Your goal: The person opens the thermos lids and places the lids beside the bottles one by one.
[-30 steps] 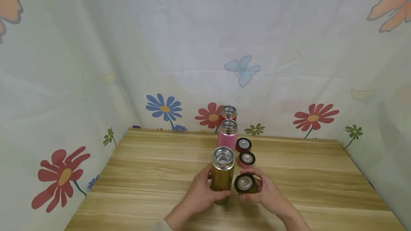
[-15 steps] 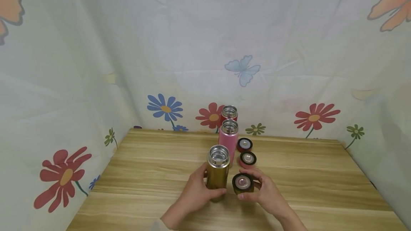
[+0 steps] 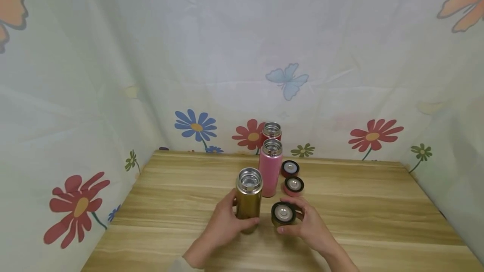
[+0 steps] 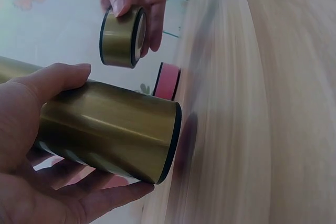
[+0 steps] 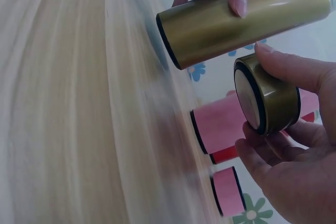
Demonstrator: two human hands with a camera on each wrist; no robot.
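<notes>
My left hand (image 3: 227,221) grips an upright gold thermos bottle (image 3: 248,205) around its lower body, thumb across the front. The bottle's mouth is uncovered and shows a steel inside. In the left wrist view the black-edged base is close over the table. My right hand (image 3: 308,226) holds the gold lid (image 5: 281,95) between thumb and fingers, its steel inner side facing up in the head view. Lid and bottle are side by side with a gap between them. Behind them stands an open pink thermos bottle (image 3: 269,173), partly covering a red one (image 3: 272,130).
Right of the standing bottles, a pink lid (image 3: 293,186) and a dark red lid (image 3: 290,168) lie with their inner sides up. The wooden table (image 3: 181,188) ends at a flower-printed curtain (image 3: 227,53) behind and at the sides.
My left hand has carried the gold bottle left, away from the pink one. My right hand has shifted slightly left with the gold lid. The standing bottles and lying lids stay put.
</notes>
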